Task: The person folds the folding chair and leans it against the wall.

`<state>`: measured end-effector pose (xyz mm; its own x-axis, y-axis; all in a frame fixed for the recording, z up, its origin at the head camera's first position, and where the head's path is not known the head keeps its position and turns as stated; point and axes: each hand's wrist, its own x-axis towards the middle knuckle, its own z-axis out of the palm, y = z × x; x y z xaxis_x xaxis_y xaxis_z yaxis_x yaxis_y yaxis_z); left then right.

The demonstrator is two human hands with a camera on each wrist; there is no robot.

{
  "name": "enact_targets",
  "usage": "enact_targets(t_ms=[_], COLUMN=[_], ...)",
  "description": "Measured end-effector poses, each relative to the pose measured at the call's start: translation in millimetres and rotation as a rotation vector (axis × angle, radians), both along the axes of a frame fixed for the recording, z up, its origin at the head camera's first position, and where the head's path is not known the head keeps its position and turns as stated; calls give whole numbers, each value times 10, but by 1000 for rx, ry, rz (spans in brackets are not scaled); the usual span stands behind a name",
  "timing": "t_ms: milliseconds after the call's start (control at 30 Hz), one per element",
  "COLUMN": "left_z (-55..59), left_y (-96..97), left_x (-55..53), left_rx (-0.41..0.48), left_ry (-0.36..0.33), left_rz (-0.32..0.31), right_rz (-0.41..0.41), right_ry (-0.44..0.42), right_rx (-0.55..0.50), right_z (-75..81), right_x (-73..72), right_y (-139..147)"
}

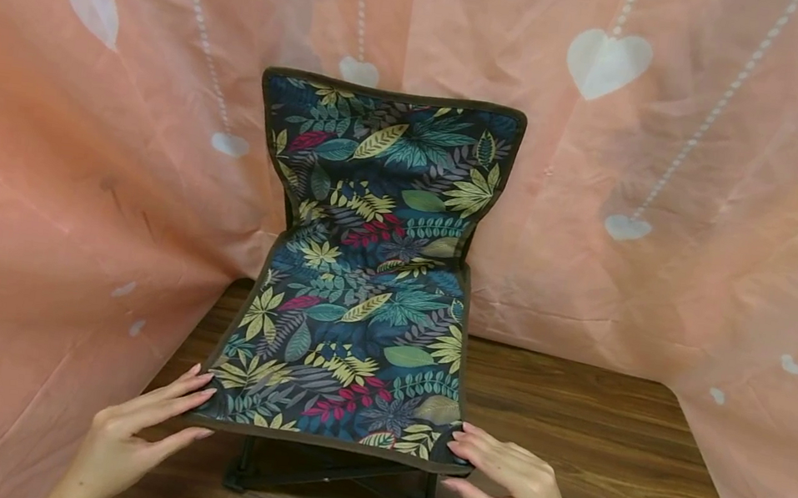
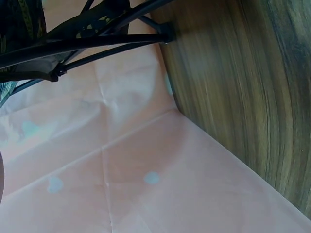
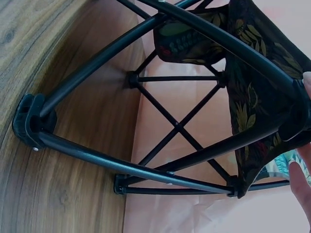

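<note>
A small folding chair (image 1: 360, 311) stands unfolded on the wooden table, its dark fabric printed with colourful leaves and edged in brown. At the seat's front left corner my left hand (image 1: 136, 433) pinches the fabric, fingers on top and thumb below. My right hand (image 1: 518, 492) holds the front right corner the same way. Under the seat, the right wrist view shows black crossed tubes (image 3: 180, 127) with a plastic foot (image 3: 30, 121) on the wood. Part of the frame (image 2: 116, 43) also appears in the left wrist view, where my left hand is almost wholly out of sight.
Brown wood-grain table (image 1: 585, 442) extends to the right of the chair. Pink cloth (image 1: 665, 301) with white hearts hangs behind and on both sides, close to the chair's back.
</note>
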<state>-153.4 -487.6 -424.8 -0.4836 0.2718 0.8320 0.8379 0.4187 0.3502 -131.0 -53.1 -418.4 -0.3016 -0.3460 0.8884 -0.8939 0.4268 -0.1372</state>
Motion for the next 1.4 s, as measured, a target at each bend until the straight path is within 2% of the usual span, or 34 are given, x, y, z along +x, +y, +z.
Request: enact_targets(t_ms=[100,333,700,900,1033,1400], left_z=[48,50,20,-12,-42,-94], left_y=[0,-38,-108,-146,-165,-146], left_x=[19,-10,-71,-92,-118,-231], left_rx=[-4,-20,-37,-37,-29,9], left_ry=[-2,10,34,11,-2,34], left_rz=[-6,-18,-43,-60,-91,-196], right_rz=[5,27,38,47,52,32], right_ry=[4,16,38,26,22,-7], right_rx=[-4,-22,-69,-90,-96,-140], right_z=[8,-49,-132,-129,-119,-65], right_x=[-7,-29,-25,-22,-19,30], right_y=[-26,-14,-60,-84,-93,-122])
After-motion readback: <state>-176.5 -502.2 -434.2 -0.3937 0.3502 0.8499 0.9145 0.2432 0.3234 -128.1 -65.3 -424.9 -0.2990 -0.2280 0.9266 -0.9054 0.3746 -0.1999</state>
